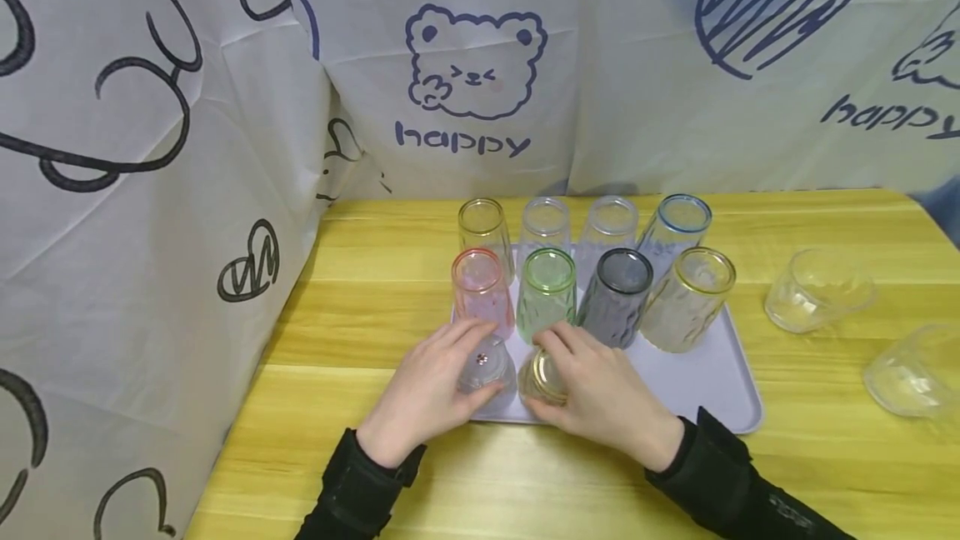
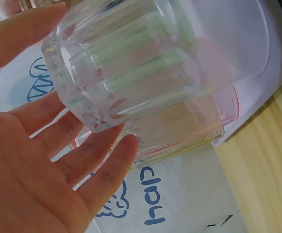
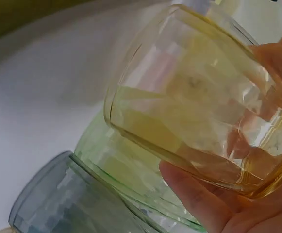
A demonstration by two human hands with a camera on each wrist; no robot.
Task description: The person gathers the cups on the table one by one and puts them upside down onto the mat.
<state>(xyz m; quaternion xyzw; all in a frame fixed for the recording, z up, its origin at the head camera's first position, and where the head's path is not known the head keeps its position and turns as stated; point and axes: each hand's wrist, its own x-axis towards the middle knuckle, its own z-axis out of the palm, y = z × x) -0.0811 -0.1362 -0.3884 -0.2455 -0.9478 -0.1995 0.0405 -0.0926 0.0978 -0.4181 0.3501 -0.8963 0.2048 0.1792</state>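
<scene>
My left hand [image 1: 423,390] grips an upside-down clear glass [image 1: 489,363] near its base, thumb on the near side and fingers across the far side. Beside it, my right hand [image 1: 611,394] holds an amber-tinted glass [image 1: 545,380], also mouth down, between thumb and fingers. Both glasses are at the front left of a pale lilac tray [image 1: 693,386]. In the right wrist view, the amber glass [image 3: 194,97] overlaps a green glass [image 3: 131,170]. Close behind the held glasses stand a pink glass [image 1: 480,298] and the green one.
Further upturned glasses fill the tray's back: a grey one [image 1: 617,298], a yellow-rimmed one [image 1: 684,307], a blue-rimmed one [image 1: 675,232] and several others. Two clear glasses, one farther back [image 1: 813,294], are on the wooden table [image 1: 337,315] to the right. A printed cloth [image 1: 637,107] hangs behind.
</scene>
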